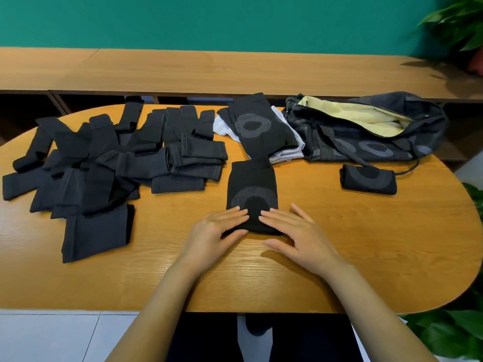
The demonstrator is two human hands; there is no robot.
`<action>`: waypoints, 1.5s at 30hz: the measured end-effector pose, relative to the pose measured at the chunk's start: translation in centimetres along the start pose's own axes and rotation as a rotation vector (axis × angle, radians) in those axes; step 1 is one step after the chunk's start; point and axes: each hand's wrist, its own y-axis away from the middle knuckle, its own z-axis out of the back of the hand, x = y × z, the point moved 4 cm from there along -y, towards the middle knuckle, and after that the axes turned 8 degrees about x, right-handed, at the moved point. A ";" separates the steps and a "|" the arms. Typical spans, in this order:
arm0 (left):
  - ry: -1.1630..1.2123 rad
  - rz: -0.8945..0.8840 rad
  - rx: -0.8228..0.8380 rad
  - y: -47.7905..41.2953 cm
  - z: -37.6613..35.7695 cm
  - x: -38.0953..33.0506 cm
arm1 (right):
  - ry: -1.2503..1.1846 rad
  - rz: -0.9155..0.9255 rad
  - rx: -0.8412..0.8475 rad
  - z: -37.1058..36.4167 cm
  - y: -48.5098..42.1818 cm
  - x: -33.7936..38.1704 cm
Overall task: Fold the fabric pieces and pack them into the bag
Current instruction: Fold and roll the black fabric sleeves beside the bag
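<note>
A black fabric piece with a grey ring pattern lies on the wooden table straight in front of me. My left hand and my right hand rest side by side on its near end, fingers straight and flat on the cloth, thumbs by its near edge. A folded black piece lies to the right. Behind it the dark mesh bag lies open, showing a yellow lining. Another ring-patterned piece lies on white cloth at the back.
Several plain black fabric pieces are heaped over the table's left half. A long wooden shelf runs behind the table below a green wall. Potted plants stand at the right.
</note>
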 end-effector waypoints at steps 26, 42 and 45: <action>0.257 0.124 -0.178 0.4 -0.4 -0.6 | -0.337 -0.239 -0.342 1.4 1.1 -1.7; -0.017 -0.046 -0.143 0.5 0.2 -2.3 | 0.019 -0.223 -0.347 1.3 0.8 -1.1; -0.064 -0.024 0.012 0.2 -0.4 -2.4 | 0.065 -0.090 -0.330 1.2 1.0 -0.5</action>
